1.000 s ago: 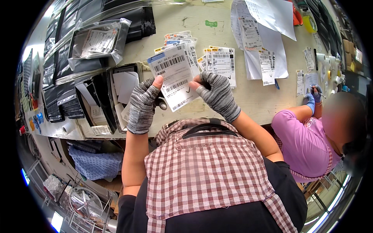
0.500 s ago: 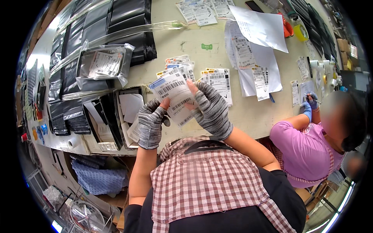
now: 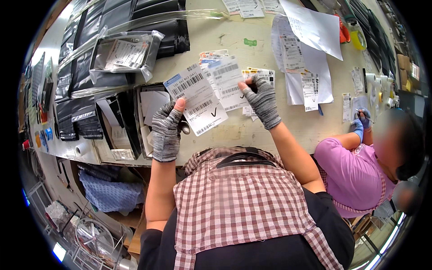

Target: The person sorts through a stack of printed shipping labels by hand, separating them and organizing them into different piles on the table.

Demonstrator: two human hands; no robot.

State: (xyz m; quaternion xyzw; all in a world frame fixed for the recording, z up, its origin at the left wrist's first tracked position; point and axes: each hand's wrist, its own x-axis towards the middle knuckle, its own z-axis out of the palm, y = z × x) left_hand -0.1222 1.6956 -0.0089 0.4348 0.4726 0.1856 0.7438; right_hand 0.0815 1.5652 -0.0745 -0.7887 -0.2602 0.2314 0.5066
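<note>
Both my hands wear grey fingerless gloves. My left hand (image 3: 168,128) pinches a white shipping label (image 3: 196,96) with a blue corner, barcodes and a pen tick; whether more labels lie under it I cannot tell. To its right, my right hand (image 3: 263,100) grips the edge of a second shipping label (image 3: 226,81) between thumb and fingers. Beneath and beyond them lie a pile of labels with orange and blue edges (image 3: 213,55) and another pile with yellow edges (image 3: 265,74), both partly hidden.
Black plastic mailing bags (image 3: 157,40) cover the left of the table (image 3: 243,27). A clear-wrapped tray (image 3: 155,45) holds labels; open boxes (image 3: 135,135) stand nearer. White sheets (image 3: 315,31) lie to the right. A co-worker in a purple shirt (image 3: 342,166) holds a pen at the right.
My hands have moved apart. The labels held together before are now split, one in each hand, and the right hand has shifted right. The view has also shifted slightly.
</note>
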